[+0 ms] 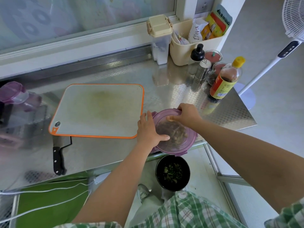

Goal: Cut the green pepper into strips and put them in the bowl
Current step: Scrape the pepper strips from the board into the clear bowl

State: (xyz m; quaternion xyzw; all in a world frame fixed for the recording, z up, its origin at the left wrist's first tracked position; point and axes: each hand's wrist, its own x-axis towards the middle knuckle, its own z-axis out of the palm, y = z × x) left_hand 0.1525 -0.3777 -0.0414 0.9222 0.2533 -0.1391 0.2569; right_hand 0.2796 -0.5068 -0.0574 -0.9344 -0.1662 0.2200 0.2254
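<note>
**A:** Where is the green pepper? I see no whole one.

**B:** Nor do I. The nearest thing is the dark chopped pieces (174,130) showing through the lid (172,146) of the purple bowl (192,137). The lid clouds them, so I cannot tell whether they are pepper strips. The bowl stands at the front edge of the desk (98,153), just right of the cutting board (98,109).

**A:** And the hands?

**B:** Both are on the lid. The right hand (186,113) has its fingers curled over the far rim, gripping it. The left hand (149,129) lies on the near left side with fingers fairly straight and the thumb stretched across the top. That looks like pressing, not gripping. I judge one hand steadies the bowl while the other works the lid, but whether it is going on or coming off I cannot say.

**A:** Why is the board bare?

**B:** It carries only a greenish stain at its middle, so cutting looks finished or not begun. The cleaver (58,153) lies at the board's front left corner, blade tucked partly under it and handle toward the desk's front edge, out of the hands' way.

**A:** Below the desk?

**B:** A black bin (172,186) stands on the floor beneath the bowl, with green scraps inside. It seems placed to catch trimmings.
</note>
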